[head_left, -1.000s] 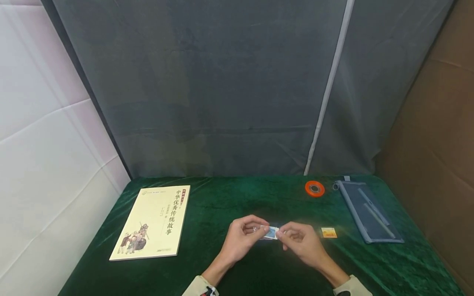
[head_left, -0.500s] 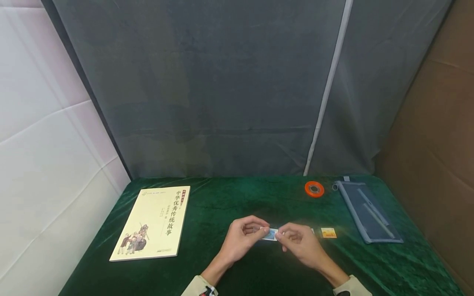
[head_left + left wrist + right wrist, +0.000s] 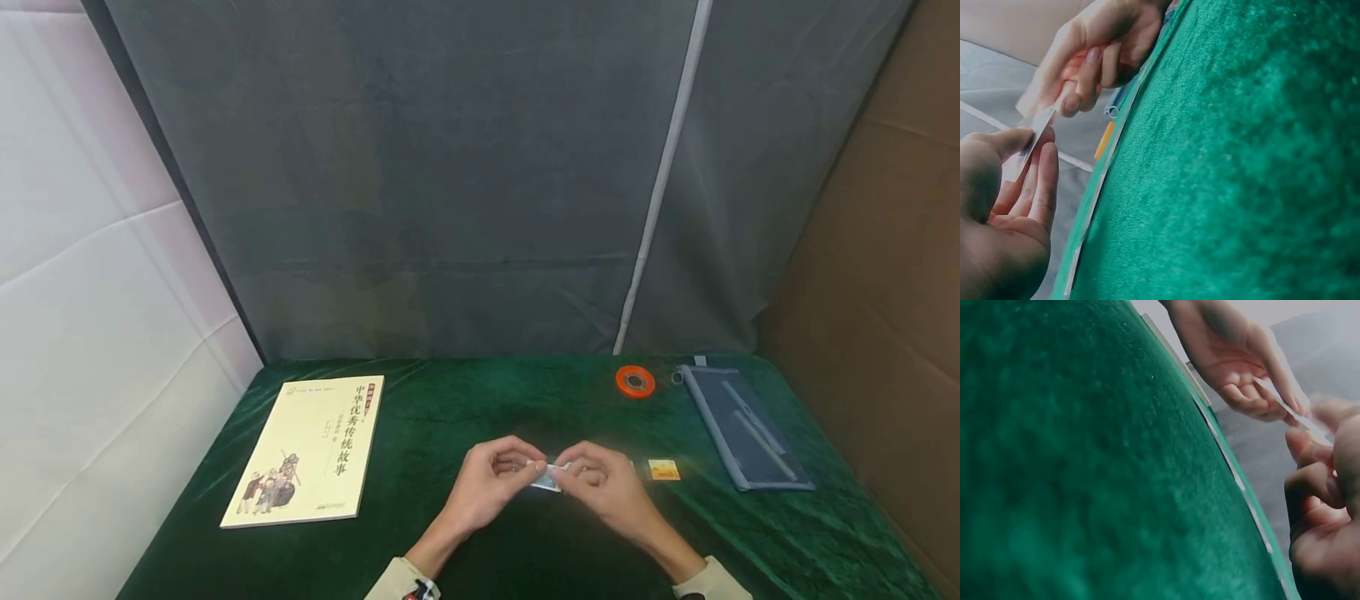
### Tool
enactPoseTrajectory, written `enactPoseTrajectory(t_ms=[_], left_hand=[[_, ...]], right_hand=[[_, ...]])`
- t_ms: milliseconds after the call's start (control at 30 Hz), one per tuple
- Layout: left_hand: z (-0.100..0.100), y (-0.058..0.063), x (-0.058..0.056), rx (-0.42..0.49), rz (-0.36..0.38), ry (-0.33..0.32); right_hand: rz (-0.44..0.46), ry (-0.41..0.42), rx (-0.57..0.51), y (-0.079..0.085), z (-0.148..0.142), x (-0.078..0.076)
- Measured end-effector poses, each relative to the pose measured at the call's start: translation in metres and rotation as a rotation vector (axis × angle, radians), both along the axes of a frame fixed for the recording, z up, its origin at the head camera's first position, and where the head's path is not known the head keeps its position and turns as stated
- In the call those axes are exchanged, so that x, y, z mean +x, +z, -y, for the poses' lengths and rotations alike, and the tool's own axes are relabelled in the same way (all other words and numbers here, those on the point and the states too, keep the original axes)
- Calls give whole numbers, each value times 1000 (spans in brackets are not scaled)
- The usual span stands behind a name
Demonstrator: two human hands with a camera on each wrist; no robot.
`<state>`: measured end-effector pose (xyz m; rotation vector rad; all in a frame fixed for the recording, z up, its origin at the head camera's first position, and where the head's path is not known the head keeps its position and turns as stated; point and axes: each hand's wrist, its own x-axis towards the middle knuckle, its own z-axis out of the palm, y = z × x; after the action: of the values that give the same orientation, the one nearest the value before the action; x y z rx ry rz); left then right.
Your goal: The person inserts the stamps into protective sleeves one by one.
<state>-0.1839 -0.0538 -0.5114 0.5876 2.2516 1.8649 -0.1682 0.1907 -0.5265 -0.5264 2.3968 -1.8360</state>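
Observation:
A small stamp-like piece (image 3: 547, 477) with a blue picture and pale border is held between both hands above the green cloth. My left hand (image 3: 489, 482) pinches its left end between thumb and fingertips. On the right end, the thumb and index finger of my right hand (image 3: 609, 490) pinch its edge. Seen edge-on in the left wrist view, the piece (image 3: 1038, 132) looks thin and whitish, partly see-through. The right wrist view shows my right fingertips blurred against it. Below the hands a thin flat strip (image 3: 1077, 253) lies on the cloth, mostly hidden in the head view.
A yellow-orange stamp-like piece (image 3: 664, 470) lies right of my right hand. Behind it are an orange disc (image 3: 635, 382) with a grey centre and a blue mesh zip pouch (image 3: 750, 433) holding slim items. At left lies a cream book (image 3: 307, 450). A grey curtain (image 3: 450, 183) hangs behind.
My right hand has shifted slightly up and left, its fingers moving at the piece's right end. The left hand keeps its place and grip. Nothing else on the table has moved.

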Motion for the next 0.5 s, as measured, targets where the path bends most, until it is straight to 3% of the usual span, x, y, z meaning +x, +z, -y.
enactPoseTrajectory(t_ms=[167,333,500], left_hand=[[12,5,-2,-21,-38,-22],[36,9,-6,-112,-109,26],[60,14,-8,-217,-176,78]], right_hand=[[-70,1,43,8,12,-6],[-160,3,124,19,29,-18],[-171,9,177,26,52,-30]])
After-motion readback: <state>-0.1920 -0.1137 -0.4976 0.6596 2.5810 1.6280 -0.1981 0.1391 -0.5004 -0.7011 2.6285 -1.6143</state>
